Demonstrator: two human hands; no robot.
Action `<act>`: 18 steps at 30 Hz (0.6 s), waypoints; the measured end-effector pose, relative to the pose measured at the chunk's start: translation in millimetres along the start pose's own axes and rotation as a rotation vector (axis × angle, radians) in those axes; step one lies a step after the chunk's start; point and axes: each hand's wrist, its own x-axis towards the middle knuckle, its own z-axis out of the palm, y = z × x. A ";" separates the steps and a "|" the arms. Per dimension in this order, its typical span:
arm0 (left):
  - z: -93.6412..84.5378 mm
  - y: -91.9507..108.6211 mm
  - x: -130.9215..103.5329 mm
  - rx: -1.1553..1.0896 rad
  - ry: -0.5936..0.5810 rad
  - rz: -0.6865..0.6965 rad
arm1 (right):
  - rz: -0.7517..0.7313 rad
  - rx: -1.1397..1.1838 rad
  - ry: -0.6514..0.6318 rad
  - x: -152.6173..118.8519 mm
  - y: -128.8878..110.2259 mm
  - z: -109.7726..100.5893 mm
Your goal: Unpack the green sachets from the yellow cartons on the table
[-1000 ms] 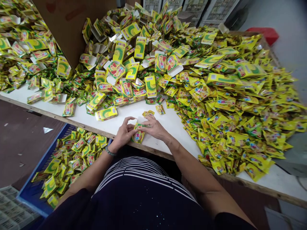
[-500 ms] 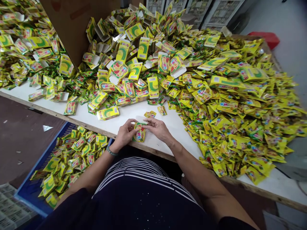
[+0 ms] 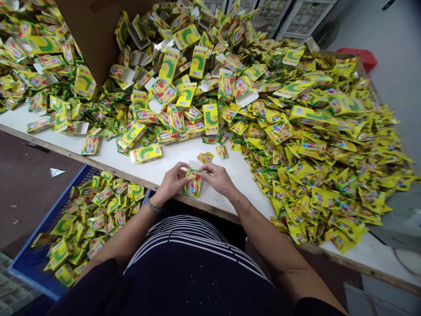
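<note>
A small yellow, green and red candy box [image 3: 192, 186] is between my hands at the front edge of the white table [image 3: 226, 193]. My left hand [image 3: 175, 180] grips its left side, thumb across the printed front. Fingers of my right hand [image 3: 214, 176] pinch the top right end, where the flap is. Just beyond lie a couple of small yellow sachets [image 3: 205, 157]. To the left of them a closed yellow box [image 3: 146, 153] lies flat on the table.
Many open-ended boxes [image 3: 169, 63] are heaped at the back, and a large pile of yellow sachets [image 3: 315, 175] covers the right. A blue crate [image 3: 36, 267] of boxes stands low at left. A brown cardboard panel [image 3: 88, 35] rises behind, with white crates [image 3: 305, 17] farther back.
The white flap that stood up at the box's top is now folded down under my fingers. Both hands stay in nearly the same place, and the view has shifted slightly.
</note>
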 end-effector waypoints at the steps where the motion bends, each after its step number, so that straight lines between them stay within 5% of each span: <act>1: 0.8 0.1 0.1 -0.021 0.002 -0.005 | -0.022 -0.037 0.015 0.1 -0.4 0.2; 7: 3.4 -0.7 0.2 -0.159 0.020 -0.023 | -0.077 -0.002 0.064 0.3 -6.5 0.8; 12: 4.3 -1.8 0.2 -0.112 0.036 -0.038 | -0.163 -0.099 -0.013 -2.1 -14.2 -0.7; 18: 6.9 0.4 -0.5 -0.113 0.031 -0.064 | -0.054 -0.058 0.044 -2.6 -17.2 -0.1</act>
